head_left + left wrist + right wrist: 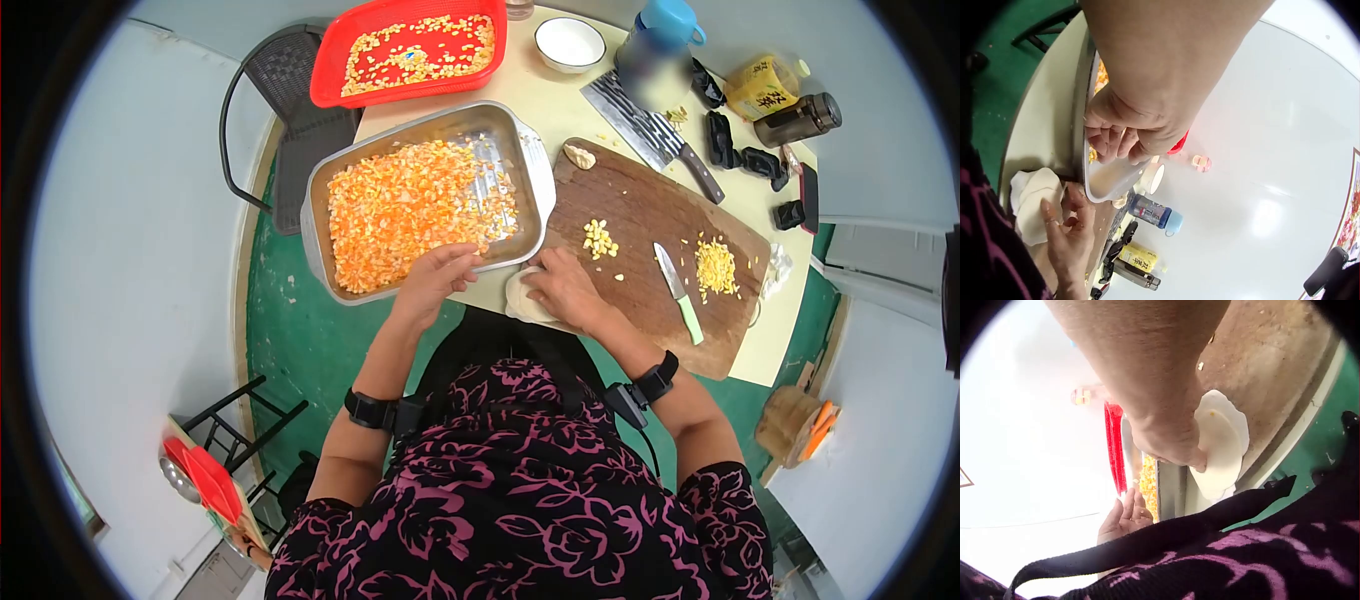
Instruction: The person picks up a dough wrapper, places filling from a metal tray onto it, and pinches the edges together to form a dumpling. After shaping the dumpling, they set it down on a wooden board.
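Note:
A metal tray (530,232) holds a heap of chopped orange, yellow and pale filling (400,200). My left hand (440,280) is over its near rim, fingers loosely bent; no held object shows in it. In the left wrist view, the left fingers (1107,139) hang over the filling. Just right of the tray, my right hand (570,287) touches a stack of thin round dough wrappers (522,300). Its thumb rests on the top wrapper in the left wrist view, apart from its bent fingers. The right wrist view has the wrappers (1222,437) partly covered by that hand.
On the wooden cutting board (640,220) lie a green-handled knife (682,300), chopped yellow pieces (716,268) and a dough lump (579,156). Behind are a cleaver (650,130), a white bowl (570,46) and a bottle (660,50). A red basket (335,95) stands behind the tray.

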